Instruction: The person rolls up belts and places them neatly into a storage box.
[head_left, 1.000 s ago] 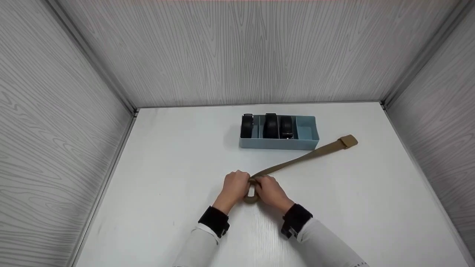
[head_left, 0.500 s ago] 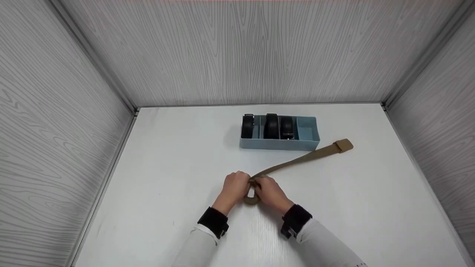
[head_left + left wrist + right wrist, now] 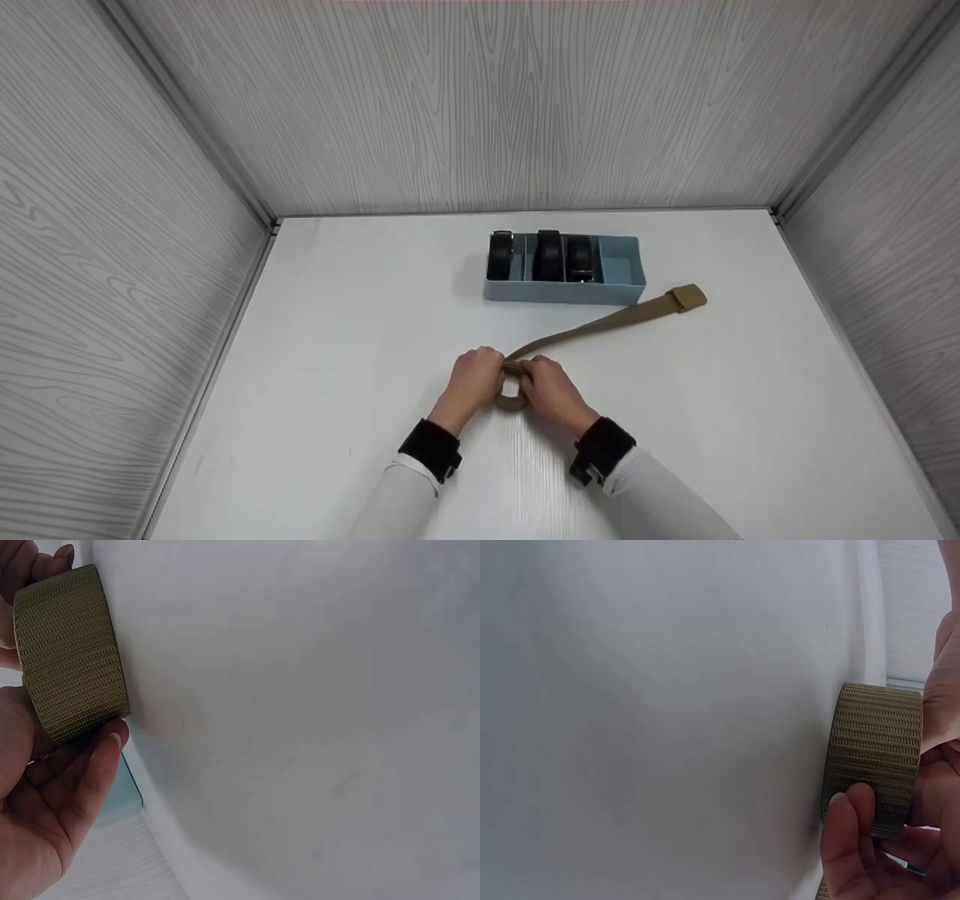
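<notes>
- Belt [image 3: 600, 325]: olive-tan, with a ribbed woven texture.
- Organizer box [image 3: 622, 289]: pale blue.
- Rolled belts [image 3: 548, 256] inside it: black.
- Table [image 3: 345, 360]: plain white.
- Walls [image 3: 480, 105]: light grey with a wood-grain pattern.
- Wrist bands [image 3: 433, 448]: black.
- Sleeves [image 3: 652, 499]: white.

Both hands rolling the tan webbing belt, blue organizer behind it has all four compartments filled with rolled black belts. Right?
Not quite. The head view shows the blue organizer holding three rolled black belts; its rightmost compartment is empty. The rest stands: the left hand and right hand both hold the coiled part of the tan webbing belt.
</notes>
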{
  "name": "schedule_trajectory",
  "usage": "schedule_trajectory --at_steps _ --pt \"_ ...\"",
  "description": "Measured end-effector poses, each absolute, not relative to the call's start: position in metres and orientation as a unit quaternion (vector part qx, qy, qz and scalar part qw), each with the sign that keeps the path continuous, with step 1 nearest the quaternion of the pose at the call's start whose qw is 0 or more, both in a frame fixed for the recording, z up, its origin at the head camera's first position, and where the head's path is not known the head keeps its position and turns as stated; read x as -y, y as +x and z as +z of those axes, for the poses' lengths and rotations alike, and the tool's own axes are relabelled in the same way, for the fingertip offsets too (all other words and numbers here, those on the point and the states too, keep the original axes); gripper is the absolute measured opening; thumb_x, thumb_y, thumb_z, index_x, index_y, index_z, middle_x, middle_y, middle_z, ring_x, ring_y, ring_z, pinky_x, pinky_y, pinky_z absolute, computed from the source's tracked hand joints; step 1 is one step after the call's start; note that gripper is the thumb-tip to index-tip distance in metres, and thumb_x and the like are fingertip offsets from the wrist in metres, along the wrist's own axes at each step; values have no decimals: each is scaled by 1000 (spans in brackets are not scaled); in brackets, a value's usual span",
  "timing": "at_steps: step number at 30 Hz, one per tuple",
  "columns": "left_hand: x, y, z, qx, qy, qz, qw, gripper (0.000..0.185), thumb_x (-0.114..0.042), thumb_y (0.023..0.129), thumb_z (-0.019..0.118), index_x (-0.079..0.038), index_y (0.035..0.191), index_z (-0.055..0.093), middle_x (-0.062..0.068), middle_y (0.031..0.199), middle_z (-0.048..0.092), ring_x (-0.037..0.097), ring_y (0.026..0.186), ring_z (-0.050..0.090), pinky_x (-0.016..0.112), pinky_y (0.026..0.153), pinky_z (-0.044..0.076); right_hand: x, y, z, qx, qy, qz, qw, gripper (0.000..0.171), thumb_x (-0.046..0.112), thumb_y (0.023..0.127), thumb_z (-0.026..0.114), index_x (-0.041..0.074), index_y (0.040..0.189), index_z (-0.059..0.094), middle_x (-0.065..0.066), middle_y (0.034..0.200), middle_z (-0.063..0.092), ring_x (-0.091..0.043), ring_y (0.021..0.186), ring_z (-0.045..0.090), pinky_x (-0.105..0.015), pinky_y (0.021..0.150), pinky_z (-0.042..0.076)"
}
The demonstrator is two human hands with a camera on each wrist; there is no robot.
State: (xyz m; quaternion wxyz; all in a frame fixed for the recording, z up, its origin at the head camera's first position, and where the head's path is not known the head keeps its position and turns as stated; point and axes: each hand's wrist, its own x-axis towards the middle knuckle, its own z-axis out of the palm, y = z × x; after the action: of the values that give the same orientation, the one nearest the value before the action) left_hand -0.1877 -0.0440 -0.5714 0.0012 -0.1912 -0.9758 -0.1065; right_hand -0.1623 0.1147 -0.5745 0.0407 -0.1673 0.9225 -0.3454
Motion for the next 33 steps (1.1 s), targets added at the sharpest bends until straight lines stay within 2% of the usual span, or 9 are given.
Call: schedule_trajectory --at_steps 4,8,12,16,19,23,28,33 --pt "43 -188 -571 978 -178 -105 -10 9 -4 85 66 -4 76 70 8 72 66 24 65 64 36 59 51 -114 -161 -574 -923 -147 -351 44 9 5 94 59 3 92 68 -4 81 56 -19 75 52 -36 69 45" --pt "43 -188 -571 979 -169 -110 -17 6 -3 83 65 -4 77 69 11 75 67 28 68 66 38 60 52 -112 -159 -573 -924 -126 -359 41 10 6 91 63 5 82 66 -3 75 55 -19 73 52 -36 69 45" --pt "44 -190 -570 976 -180 -122 -21 12 -7 82 70 -6 71 64 8 71 63 24 64 62 37 58 50 -111 -161 -572 -924 -137 -357 29 16 1 91 60 5 76 64 -2 70 54 -19 70 51 -36 67 44" --pt "45 -191 -570 972 -192 -133 -10 26 -17 86 73 -8 65 59 5 66 59 20 59 57 36 56 49 -111 -165 -574 -923 -165 -347 14 12 -1 92 58 2 91 69 -6 78 59 -22 75 55 -39 70 46" --pt "44 -190 -571 974 -186 -133 -1 25 -19 88 72 -7 67 63 6 67 62 23 61 61 37 57 50 -112 -165 -574 -925 -158 -344 15 14 3 94 59 0 105 68 -9 86 61 -25 82 58 -41 75 47" --pt "43 -189 -571 976 -164 -141 -8 18 -13 87 71 -3 73 68 10 71 67 28 65 66 38 59 52 -113 -162 -571 -926 -117 -357 31 12 8 93 63 0 101 67 -8 85 60 -25 84 58 -42 75 48" --pt "43 -190 -568 973 -163 -161 -26 19 -10 86 71 -6 68 63 6 66 62 20 60 59 35 57 49 -114 -163 -570 -925 -136 -353 25 7 0 91 60 1 92 68 -6 79 58 -23 78 56 -41 72 47" --pt "42 -188 -569 972 -179 -151 -33 19 -11 88 70 -4 71 66 6 67 62 18 60 58 32 56 48 -114 -164 -572 -923 -173 -344 13 13 -2 92 59 0 100 68 -11 91 65 -26 86 62 -42 77 49"
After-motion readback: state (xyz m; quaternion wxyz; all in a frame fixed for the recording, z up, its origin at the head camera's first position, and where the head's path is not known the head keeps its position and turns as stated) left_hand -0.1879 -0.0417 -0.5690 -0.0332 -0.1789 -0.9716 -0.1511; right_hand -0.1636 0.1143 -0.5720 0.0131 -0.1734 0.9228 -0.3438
